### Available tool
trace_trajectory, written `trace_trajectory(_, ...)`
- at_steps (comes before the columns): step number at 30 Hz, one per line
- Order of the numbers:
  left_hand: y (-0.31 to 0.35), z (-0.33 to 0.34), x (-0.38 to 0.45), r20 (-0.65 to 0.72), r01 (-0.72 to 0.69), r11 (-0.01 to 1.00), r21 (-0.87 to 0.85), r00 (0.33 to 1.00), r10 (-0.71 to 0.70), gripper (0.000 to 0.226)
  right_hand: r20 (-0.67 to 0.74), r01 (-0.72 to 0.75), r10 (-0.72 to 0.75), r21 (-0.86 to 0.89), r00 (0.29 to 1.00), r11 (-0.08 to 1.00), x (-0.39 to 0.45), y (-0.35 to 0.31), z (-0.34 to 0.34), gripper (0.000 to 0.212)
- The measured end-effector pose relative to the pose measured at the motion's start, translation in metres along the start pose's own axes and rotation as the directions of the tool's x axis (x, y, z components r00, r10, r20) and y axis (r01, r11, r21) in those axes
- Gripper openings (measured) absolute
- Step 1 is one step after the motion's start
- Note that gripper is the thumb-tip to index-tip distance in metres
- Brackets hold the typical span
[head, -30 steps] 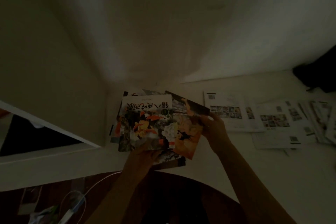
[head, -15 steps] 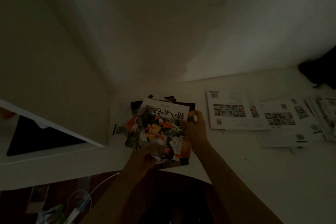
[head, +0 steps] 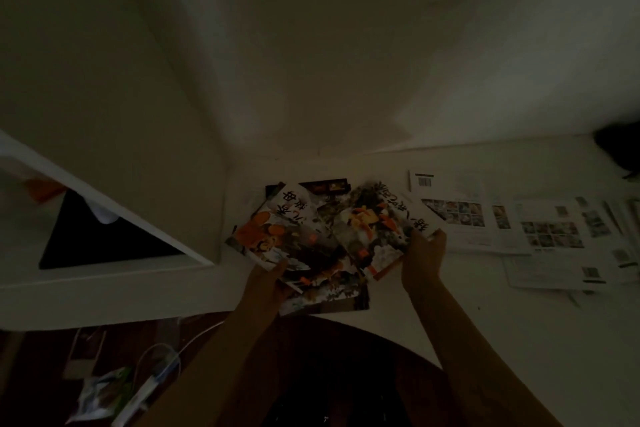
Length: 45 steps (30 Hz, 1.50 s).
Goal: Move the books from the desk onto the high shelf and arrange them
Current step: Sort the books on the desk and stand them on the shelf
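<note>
The scene is dim. Low in the middle of the frame, two bare forearms reach up to a loose pile of glossy picture books lying on a pale white worktop (head: 485, 322).

The left hand (head: 266, 282) is closed on the near edge of a thin book with an orange-and-black illustrated cover and large dark characters on a white band (head: 277, 229); this book tilts toward the left of the frame, and its far corner lies over the rest of the pile.

The right hand (head: 422, 258) grips the near right corner of a second thin book, with a dark cover of orange and white flowers and a white title strip (head: 374, 232), angled toward the right of the frame. The two covers sit just beside each other, fanned apart, and overlap near the centre.

Beneath them more dark-covered books (head: 325, 291) lie flat on the worktop, one corner jutting toward the viewer.

To the right of the pile, white printed sheets with small photo grids and barcodes (head: 457, 211) are spread over the worktop. A dark object sits at the far right edge, too shadowed to identify.

At the left of the frame a white-framed opening with a black interior (head: 104, 239) shows. In the lower left, a white cable (head: 162, 357) trails over a dark wooden floor.
</note>
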State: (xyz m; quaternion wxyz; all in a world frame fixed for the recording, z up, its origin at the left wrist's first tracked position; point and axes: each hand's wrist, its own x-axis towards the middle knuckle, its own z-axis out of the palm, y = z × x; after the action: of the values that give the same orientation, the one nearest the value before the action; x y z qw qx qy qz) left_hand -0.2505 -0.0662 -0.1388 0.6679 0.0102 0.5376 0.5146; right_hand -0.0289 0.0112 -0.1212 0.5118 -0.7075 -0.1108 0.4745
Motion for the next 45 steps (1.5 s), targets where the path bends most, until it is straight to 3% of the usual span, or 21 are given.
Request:
trace_trajectory(3, 0.002, 0.0, 0.0, 0.025, -0.001, 0.999, 0.048, 1.0, 0.0, 0.053, 0.07, -0.077, 0.07, 0.096, 0.995, 0.992, -0.013, 0.002, 0.013, 0.058)
trace_trajectory(6, 0.0, 0.001, -0.003, 0.089, -0.016, 0.996, 0.089, 0.996, 0.008, 0.028, 0.176, -0.086, 0.079, 0.031, 0.981, 0.996, -0.038, 0.009, 0.026, 0.046)
trace_trajectory(8, 0.0, 0.002, -0.006, 0.127, -0.027, 0.992, 0.122, 0.992, 0.012, 0.029, 0.202, -0.074, 0.084, -0.056, 0.976, 0.996, -0.051, 0.016, 0.032, 0.039)
trace_trajectory(11, 0.013, 0.0, -0.01, 0.002, -0.092, 0.93, 0.357, 0.995, 0.098, 0.029, 0.182, -0.011, 0.014, -0.016, 0.983, 1.0, -0.049, 0.013, 0.033, 0.041)
trace_trajectory(13, 0.027, -0.01, -0.01, -0.081, -0.144, 0.809, 0.57, 0.97, 0.23, 0.036, 0.146, 0.081, -0.079, -0.011, 0.986, 0.997, -0.032, 0.001, 0.028, 0.043)
trace_trajectory(16, 0.048, -0.019, -0.014, -0.078, -0.265, 0.668, 0.695, 0.896, 0.437, 0.034, 0.174, 0.088, -0.064, -0.139, 0.983, 0.986, -0.003, -0.011, 0.017, 0.048)
trace_trajectory(18, 0.061, -0.015, -0.02, -0.07, -0.335, 0.526, 0.782, 0.79, 0.608, 0.027, 0.192, 0.037, -0.003, -0.172, 0.981, 0.984, -0.003, -0.012, 0.016, 0.049)
trace_trajectory(20, 0.072, -0.011, -0.024, -0.052, -0.328, 0.365, 0.871, 0.679, 0.732, 0.031, 0.183, 0.02, 0.004, -0.126, 0.983, 0.992, -0.016, -0.004, 0.019, 0.051)
trace_trajectory(22, 0.08, -0.011, -0.026, -0.059, -0.291, 0.294, 0.91, 0.613, 0.788, 0.039, 0.138, -0.074, 0.072, 0.008, 0.988, 0.997, -0.031, 0.013, 0.025, 0.054)
trace_trajectory(26, 0.077, -0.008, -0.031, -0.055, -0.351, 0.33, 0.876, 0.608, 0.792, 0.041, 0.155, -0.374, 0.348, 0.194, 0.925, 0.907, -0.066, 0.044, 0.034, 0.033)
trace_trajectory(27, 0.076, -0.009, -0.03, -0.053, -0.362, 0.335, 0.87, 0.606, 0.793, 0.041, 0.198, -0.375, 0.342, 0.168, 0.919, 0.911, -0.072, 0.049, 0.035, 0.029)
trace_trajectory(29, 0.075, -0.01, -0.029, -0.046, -0.381, 0.344, 0.858, 0.611, 0.791, 0.041, 0.155, -0.298, 0.274, 0.161, 0.949, 0.941, -0.07, 0.053, 0.031, 0.02)
trace_trajectory(32, 0.078, -0.009, -0.03, -0.021, -0.413, 0.334, 0.847, 0.603, 0.798, 0.04, 0.16, -0.228, 0.205, 0.137, 0.966, 0.964, -0.062, 0.039, 0.016, 0.03)
trace_trajectory(35, 0.081, -0.003, -0.036, 0.016, -0.457, 0.28, 0.844, 0.544, 0.839, 0.037, 0.096, -0.126, 0.108, 0.205, 0.99, 0.971, -0.052, 0.017, 0.001, 0.044)
trace_trajectory(37, 0.086, 0.003, -0.036, -0.013, -0.474, 0.301, 0.827, 0.521, 0.854, 0.038, 0.065, -0.118, 0.105, 0.258, 0.992, 0.959, -0.049, 0.01, -0.006, 0.037)
trace_trajectory(39, 0.089, 0.012, -0.036, -0.039, -0.493, 0.348, 0.798, 0.533, 0.845, 0.04, 0.15, -0.288, 0.255, 0.272, 0.955, 0.918, -0.054, 0.007, -0.007, 0.017)
trace_trajectory(41, 0.087, 0.017, -0.035, -0.064, -0.507, 0.423, 0.751, 0.582, 0.811, 0.042, 0.216, -0.338, 0.318, 0.057, 0.923, 0.94, -0.059, 0.016, -0.004, 0.024)
trace_trajectory(43, 0.082, 0.019, -0.037, -0.057, -0.512, 0.458, 0.726, 0.619, 0.783, 0.041, 0.397, -0.272, 0.273, -0.061, 0.876, 0.96, -0.072, 0.023, -0.005, 0.012)
trace_trajectory(44, 0.08, 0.019, -0.039, -0.042, -0.52, 0.458, 0.721, 0.627, 0.778, 0.039, 0.446, -0.369, 0.332, -0.005, 0.831, 0.929, -0.075, 0.03, -0.005, 0.005)
trace_trajectory(45, 0.077, 0.017, -0.038, -0.036, -0.532, 0.455, 0.714, 0.621, 0.783, 0.037, 0.538, -0.477, 0.399, 0.006, 0.742, 0.879, -0.084, 0.03, -0.003, 0.008)
